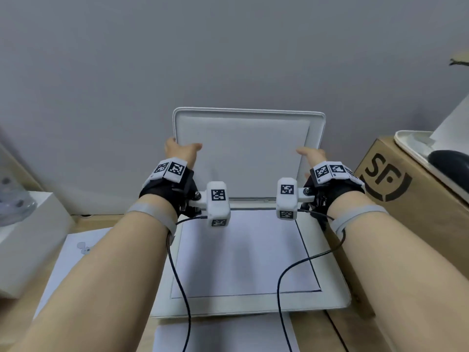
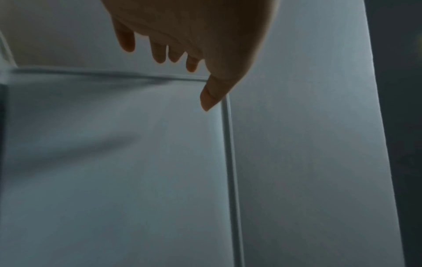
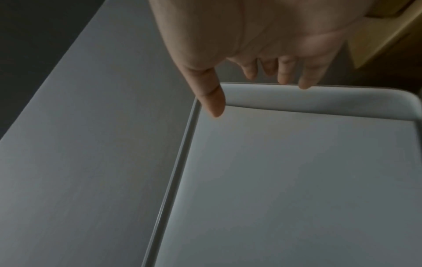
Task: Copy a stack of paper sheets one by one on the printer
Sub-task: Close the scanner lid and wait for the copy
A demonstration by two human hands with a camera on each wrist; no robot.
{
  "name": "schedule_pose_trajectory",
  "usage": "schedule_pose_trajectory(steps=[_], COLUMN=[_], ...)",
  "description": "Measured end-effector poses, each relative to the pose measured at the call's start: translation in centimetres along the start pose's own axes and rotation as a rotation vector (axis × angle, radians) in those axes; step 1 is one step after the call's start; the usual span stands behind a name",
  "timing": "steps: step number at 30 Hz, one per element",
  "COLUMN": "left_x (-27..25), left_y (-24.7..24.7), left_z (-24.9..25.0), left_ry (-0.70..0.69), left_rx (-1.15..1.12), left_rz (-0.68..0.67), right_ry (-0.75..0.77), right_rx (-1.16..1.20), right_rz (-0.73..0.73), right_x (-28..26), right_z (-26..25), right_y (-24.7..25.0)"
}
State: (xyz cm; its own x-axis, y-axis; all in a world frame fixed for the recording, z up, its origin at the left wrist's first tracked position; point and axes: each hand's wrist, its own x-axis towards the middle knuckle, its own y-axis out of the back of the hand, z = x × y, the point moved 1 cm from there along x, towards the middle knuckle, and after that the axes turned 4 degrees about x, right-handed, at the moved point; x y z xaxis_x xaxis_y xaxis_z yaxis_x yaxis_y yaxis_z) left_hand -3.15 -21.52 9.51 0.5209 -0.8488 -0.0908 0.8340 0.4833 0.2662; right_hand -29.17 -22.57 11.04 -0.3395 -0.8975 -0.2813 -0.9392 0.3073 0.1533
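Observation:
The white printer (image 1: 330,298) stands in front of me with its scanner lid (image 1: 243,148) raised nearly upright. A white sheet (image 1: 241,255) lies on the scanner glass. My left hand (image 1: 182,151) reaches up to the lid's left edge, and my right hand (image 1: 311,154) to its right edge. In the left wrist view my left hand (image 2: 194,72) has straight fingers, the thumb near the corner of the lid (image 2: 114,162). In the right wrist view the straight fingers of my right hand (image 3: 251,94) touch the rim of the lid (image 3: 297,180). Neither hand holds paper.
A stack of paper (image 1: 71,260) with a small drawing lies left of the printer. Another sheet (image 1: 223,336) lies in front of it. A white box (image 1: 28,237) sits far left. A cardboard box (image 1: 396,189) on the right carries a white tray (image 1: 411,141).

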Motion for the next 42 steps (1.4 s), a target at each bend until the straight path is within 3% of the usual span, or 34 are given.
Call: schedule_pose_trajectory(steps=[4,12,18,23,26,32,34,38,42], left_x=[2.4,3.0,0.0,-5.1,-8.7,-12.4,-12.7,-13.1,-14.2], left_y=[-1.0,-0.9,1.0,3.6,4.6,6.0,6.3,7.2,6.5], left_z=[1.8,1.2,-0.3,-3.0,-6.8,-12.0,-13.4,-16.3,-17.3], left_ry=[-0.053,-0.067,-0.116,-0.143,-0.063,0.165,0.166,0.174,0.013], left_rx=[-0.07,-0.052,0.026,-0.24,-0.362,-0.549,-0.496,-0.275,0.363], left_rz=[0.007,0.028,0.118,0.072,0.031,-0.143,-0.17,-0.201,-0.214], right_ry=[0.082,0.128,0.215,0.268,0.258,0.176,0.16,0.151,0.16], right_rx=[0.08,0.134,0.17,0.368,0.5,0.41,0.392,0.133,-0.072], right_rz=[0.075,0.03,0.089,0.138,0.156,0.218,0.258,0.272,0.237], right_x=[2.2,2.5,-0.2,-3.4,-4.5,-6.6,-7.1,-8.1,-8.9], right_z=[-1.7,-2.5,-0.8,3.0,6.6,13.6,15.5,19.0,20.9], right_y=[0.0,0.4,1.8,3.5,5.0,7.0,7.6,8.9,9.2])
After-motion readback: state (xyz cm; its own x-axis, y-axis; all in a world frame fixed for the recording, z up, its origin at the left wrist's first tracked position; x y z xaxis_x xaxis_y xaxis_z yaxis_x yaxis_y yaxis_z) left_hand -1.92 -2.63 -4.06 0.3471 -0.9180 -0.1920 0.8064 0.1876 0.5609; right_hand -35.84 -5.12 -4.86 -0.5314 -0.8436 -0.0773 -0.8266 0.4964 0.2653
